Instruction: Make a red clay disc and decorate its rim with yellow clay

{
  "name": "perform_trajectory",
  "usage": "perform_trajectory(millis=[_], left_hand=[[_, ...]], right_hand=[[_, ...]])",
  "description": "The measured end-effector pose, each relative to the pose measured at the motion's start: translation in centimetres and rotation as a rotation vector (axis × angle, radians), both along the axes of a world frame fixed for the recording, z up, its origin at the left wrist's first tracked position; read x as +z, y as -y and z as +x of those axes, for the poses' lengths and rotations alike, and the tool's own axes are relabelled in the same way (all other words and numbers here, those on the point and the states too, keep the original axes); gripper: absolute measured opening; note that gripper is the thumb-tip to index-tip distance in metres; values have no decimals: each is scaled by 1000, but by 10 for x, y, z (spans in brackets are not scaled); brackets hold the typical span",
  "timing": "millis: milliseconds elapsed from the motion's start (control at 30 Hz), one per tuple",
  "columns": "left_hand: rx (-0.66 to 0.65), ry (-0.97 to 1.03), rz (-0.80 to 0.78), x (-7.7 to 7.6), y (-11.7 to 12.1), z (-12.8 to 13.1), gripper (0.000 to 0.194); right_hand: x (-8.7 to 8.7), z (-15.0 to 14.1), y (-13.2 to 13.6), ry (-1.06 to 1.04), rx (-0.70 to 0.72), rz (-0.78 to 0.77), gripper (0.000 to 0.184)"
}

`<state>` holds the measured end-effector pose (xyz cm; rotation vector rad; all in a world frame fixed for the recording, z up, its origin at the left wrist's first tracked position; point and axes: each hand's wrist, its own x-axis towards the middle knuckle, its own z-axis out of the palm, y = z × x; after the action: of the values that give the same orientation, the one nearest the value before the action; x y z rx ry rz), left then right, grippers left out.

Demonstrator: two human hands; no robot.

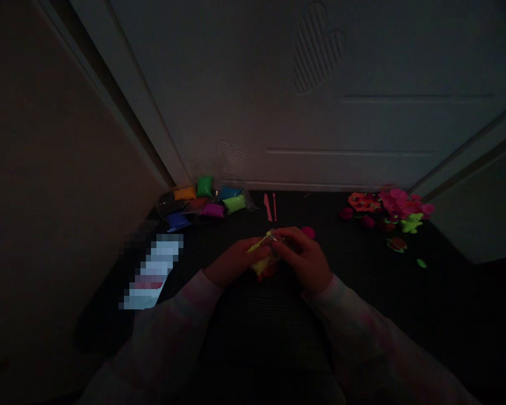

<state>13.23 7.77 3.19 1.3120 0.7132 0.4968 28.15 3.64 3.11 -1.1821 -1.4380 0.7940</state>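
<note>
Both hands meet over the middle of the dark table. My left hand (236,260) is closed on a clear plastic packet of yellow modelling clay (259,265). My right hand (306,259) pinches the crinkled top of the same packet, its fingers bent and close to the left ones. Just beneath the packet shows a red-orange piece (268,272), mostly hidden. A pink ball of clay (308,232) lies beyond my right knuckles. Farther off rest a pink plastic knife (268,207) and a thin pink stick tool (274,207), side by side.
Several bagged clay packets (213,210) in different colours lie at the back left. A lit phone screen (154,273), blurred out, is at left. Pink, orange and yellow clay shapes (398,203) cluster at the back right, near a small green piece (421,263). A white panel (253,112) stands behind the table.
</note>
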Motion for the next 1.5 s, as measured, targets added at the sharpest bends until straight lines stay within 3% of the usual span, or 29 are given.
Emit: perform_trajectory(millis=[267, 867, 1333, 1500], left_hand=[[70, -47, 299, 5, -4, -1, 30], [249, -176, 612, 10, 1, -2, 36], [297, -173, 773, 5, 1, -1, 32], [335, -196, 886, 1, 0, -2, 35]], right_hand=[[7, 3, 1, 77, -144, 92, 7], [6, 5, -2, -215, 35, -144, 11], [5, 8, -4, 22, 45, -4, 8], [3, 8, -5, -47, 48, -21, 7]])
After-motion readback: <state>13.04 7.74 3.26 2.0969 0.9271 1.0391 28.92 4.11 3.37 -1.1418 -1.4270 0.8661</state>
